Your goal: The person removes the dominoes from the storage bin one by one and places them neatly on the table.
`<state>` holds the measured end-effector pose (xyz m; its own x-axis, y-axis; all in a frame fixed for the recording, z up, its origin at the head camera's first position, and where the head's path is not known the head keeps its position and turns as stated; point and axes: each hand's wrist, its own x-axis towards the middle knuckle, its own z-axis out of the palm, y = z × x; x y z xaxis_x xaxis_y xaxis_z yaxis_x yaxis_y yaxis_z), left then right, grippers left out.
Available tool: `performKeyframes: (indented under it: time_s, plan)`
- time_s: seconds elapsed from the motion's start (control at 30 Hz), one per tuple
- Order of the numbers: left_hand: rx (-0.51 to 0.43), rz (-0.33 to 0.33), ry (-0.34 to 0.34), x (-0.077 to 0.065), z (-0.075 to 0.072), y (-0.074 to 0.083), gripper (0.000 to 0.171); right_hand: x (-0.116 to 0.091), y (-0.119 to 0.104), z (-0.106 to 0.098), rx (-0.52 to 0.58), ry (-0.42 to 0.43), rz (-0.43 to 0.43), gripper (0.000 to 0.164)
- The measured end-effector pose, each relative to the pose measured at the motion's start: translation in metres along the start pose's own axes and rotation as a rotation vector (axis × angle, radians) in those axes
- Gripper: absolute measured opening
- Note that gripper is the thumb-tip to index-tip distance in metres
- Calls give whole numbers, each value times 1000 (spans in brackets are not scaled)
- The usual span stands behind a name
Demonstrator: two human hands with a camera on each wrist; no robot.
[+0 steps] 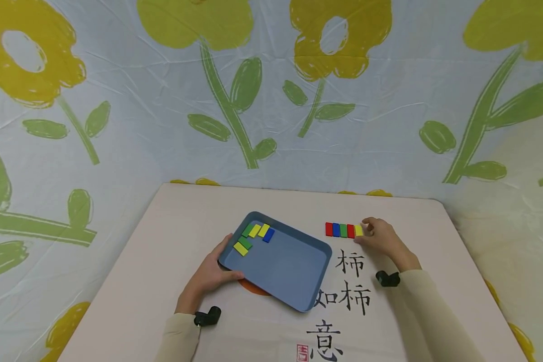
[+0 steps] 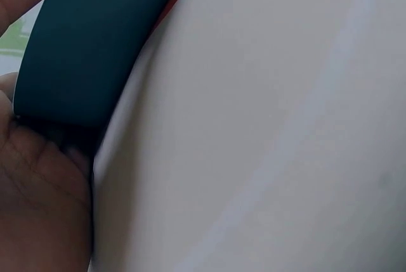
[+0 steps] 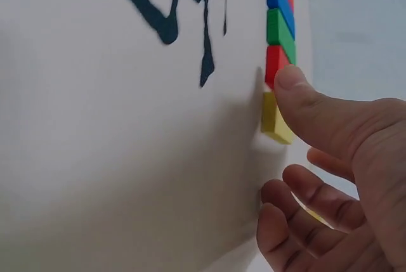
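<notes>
The pale sleeves (image 1: 427, 306) reach in from the near side. Black writing (image 1: 364, 297) lies on the worktop (image 1: 412, 221), nearer the person than the right hand. The left hand (image 1: 212, 270) grips the blue tray (image 1: 282, 266) at its near left corner, thumb along the near rim; the tray stretches out to the right of that hand. Inside, just ahead of the thumb, sit six small blocks: three yellow, two green and one blue. Farther out, the right hand (image 1: 381, 239) is not gripping: its fingers curve loosely, apart from each other, with the thumb tip at the yellow block (image 1: 359, 231). I cannot tell whether the thumb touches it. Left of this hand, the row continues with red, green, blue and red blocks. Beyond both hands hangs a flowered cloth (image 1: 384, 110).
</notes>
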<state>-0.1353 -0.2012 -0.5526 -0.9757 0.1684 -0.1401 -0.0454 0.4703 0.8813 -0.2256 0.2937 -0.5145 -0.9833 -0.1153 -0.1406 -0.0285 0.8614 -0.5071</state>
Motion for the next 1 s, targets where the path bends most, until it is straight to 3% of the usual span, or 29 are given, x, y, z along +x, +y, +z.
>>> performKeyframes:
  time_s: [0.23, 0.5, 0.83, 1.0]
  plan:
    - [-8, 3, -1, 0, 0, -1, 117, 3, -19, -2, 37, 32, -99, 67]
    - [11, 1, -2, 1, 0, -1, 117, 2, -64, -2, 91, 18, -211, 63]
    - [16, 21, -10, 3, 0, -3, 117, -4, -118, 26, 134, -18, -332, 61]
    - [16, 12, -11, 2, 0, -2, 117, -5, -141, 40, 162, -55, -341, 56]
